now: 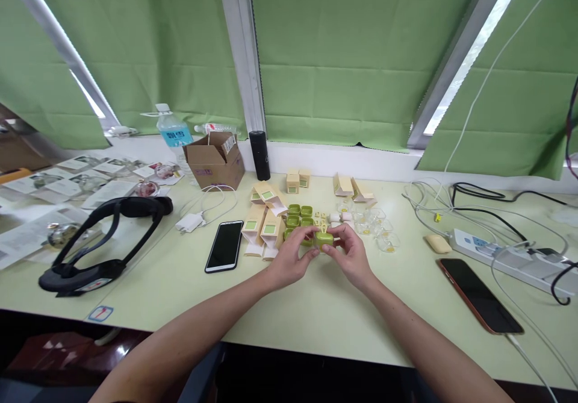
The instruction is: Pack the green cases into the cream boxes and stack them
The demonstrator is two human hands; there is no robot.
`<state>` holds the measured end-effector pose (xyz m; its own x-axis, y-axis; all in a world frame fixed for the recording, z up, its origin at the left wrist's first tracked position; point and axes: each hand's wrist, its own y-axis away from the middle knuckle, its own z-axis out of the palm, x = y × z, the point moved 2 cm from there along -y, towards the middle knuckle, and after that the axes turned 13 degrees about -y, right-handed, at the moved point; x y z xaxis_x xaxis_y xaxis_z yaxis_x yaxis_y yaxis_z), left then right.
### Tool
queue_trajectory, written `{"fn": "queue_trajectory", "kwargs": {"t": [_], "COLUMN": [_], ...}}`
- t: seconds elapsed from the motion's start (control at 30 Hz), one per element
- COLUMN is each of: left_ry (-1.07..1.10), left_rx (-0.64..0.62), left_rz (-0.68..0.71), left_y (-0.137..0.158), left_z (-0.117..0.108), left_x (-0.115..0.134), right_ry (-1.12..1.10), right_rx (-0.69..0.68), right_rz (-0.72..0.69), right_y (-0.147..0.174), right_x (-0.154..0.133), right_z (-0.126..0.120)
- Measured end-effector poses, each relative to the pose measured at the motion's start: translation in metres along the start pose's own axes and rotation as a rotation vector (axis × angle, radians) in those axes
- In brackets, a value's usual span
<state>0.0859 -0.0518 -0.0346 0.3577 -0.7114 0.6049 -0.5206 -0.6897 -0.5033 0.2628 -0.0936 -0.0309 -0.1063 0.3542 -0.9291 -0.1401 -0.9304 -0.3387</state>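
Held between my two hands is a small green square container (323, 240) with a pale yellow piece at its top. My left hand (291, 257) pinches its left side with thumb and fingers. From the other side, the thumb and fingers of my right hand (353, 257) close on it. Just behind my left hand stand several green cups (294, 209) in rows, partly hidden by the fingers. Small pale yellow pieces (320, 215) lie beside them. White rounded pieces (346, 217) sit behind my right hand, and clear plastic covers (378, 225) lie to its right.
Beige cartons (272, 229) with green windows stand left of the cups, next to a phone (224, 245). More folded cartons (343, 185) are at the back. A brown cardboard box (215, 168) and black cylinder (259, 156) stand behind. A power strip (506, 258) with cables lies right.
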Motion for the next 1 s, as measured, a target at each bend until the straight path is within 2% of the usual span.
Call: {"fn": "queue_trajectory", "kwargs": {"t": [0.13,0.27,0.37,0.5,0.63,0.73,0.87,1.0], "left_ry": [-0.023,-0.073,-0.156,-0.366,-0.736,-0.956,-1.006,-1.009], "left_rx": [0.009,0.146,0.296,0.351,0.252,0.061,-0.147,-0.219], "left_rz": [0.019,-0.033,-0.108,-0.237,-0.368,-0.436,-0.477,-0.461], "left_y": [0.001,-0.004,-0.014,-0.033,-0.052,-0.063,-0.075,-0.086], "left_z": [-0.001,-0.011,-0.027,-0.059,-0.092,-0.104,-0.102,-0.091], "left_x": [0.000,-0.005,-0.013,-0.023,-0.032,-0.040,-0.052,-0.057], "right_ry": [0.160,0.500,0.720,0.907,1.021,1.052,1.075,1.075], "right_rx": [-0.009,-0.018,-0.076,-0.154,-0.189,-0.210,-0.235,-0.222], "right_rz": [0.019,-0.008,-0.024,-0.055,-0.065,-0.067,-0.036,-0.111], "right_y": [-0.002,-0.003,-0.004,-0.004,-0.003,-0.003,-0.003,0.000], "right_x": [-0.007,-0.013,-0.014,-0.011,-0.007,-0.004,-0.002,-0.004], "right_z": [-0.005,-0.008,-0.007,-0.003,-0.002,-0.002,0.000,0.002]}}
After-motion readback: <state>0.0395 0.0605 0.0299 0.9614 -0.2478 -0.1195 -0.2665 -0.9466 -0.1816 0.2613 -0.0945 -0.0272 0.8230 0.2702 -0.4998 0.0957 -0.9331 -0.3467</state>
